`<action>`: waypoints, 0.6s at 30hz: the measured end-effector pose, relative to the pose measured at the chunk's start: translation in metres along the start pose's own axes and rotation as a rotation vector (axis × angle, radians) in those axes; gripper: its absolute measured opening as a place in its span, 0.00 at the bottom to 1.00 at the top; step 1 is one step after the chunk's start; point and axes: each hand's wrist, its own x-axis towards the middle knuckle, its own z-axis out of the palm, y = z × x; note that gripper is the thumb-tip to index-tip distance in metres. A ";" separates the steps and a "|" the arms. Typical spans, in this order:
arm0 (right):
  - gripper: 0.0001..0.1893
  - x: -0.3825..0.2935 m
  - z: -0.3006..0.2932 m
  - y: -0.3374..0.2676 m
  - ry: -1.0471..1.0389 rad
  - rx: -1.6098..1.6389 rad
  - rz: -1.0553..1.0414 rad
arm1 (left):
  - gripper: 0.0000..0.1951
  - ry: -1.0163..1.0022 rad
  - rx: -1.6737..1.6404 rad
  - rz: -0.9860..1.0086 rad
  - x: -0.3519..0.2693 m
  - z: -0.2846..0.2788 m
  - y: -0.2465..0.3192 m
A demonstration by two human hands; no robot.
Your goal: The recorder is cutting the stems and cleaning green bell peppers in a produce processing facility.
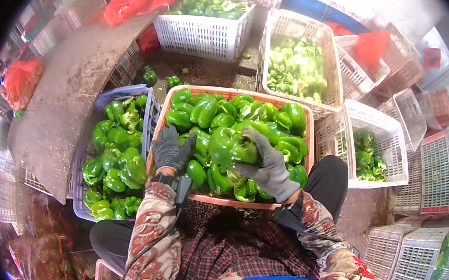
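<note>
My right hand (270, 166), in a grey glove, grips a large green bell pepper (229, 145) above an orange plastic crate (231, 205) heaped with green bell peppers. My left hand (170, 147), in a dark grey glove, rests with fingers apart at that crate's left side, over the peppers near the rim; whether it touches them I cannot tell. Left of it stands a blue-purple crate (75, 192) also holding green peppers. Black devices with cables are strapped on both wrists.
A white crate of peppers (197, 34) stands ahead. A crate of pale green pieces (294, 22) is ahead right, and another pepper crate (397, 142) is at the right. A worn board (51, 96) lies left, and mesh bags (41, 270) sit at the lower left.
</note>
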 end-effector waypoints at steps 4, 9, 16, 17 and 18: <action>0.36 -0.007 -0.004 -0.006 0.026 -0.313 -0.128 | 0.24 0.198 -0.258 0.062 -0.035 -0.034 0.011; 0.34 -0.001 0.014 -0.008 0.125 -0.401 -0.141 | 0.29 -0.295 -1.535 -0.387 -0.083 -0.022 0.083; 0.30 -0.010 0.026 -0.028 0.059 -0.470 -0.172 | 0.30 0.146 -1.670 -0.259 -0.083 -0.004 0.071; 0.30 -0.003 0.022 -0.035 0.055 -0.472 -0.170 | 0.30 0.155 -1.616 -0.269 -0.084 -0.009 0.072; 0.32 0.006 0.015 -0.041 -0.030 -0.420 -0.148 | 0.28 0.095 -1.367 -0.244 -0.083 -0.012 0.073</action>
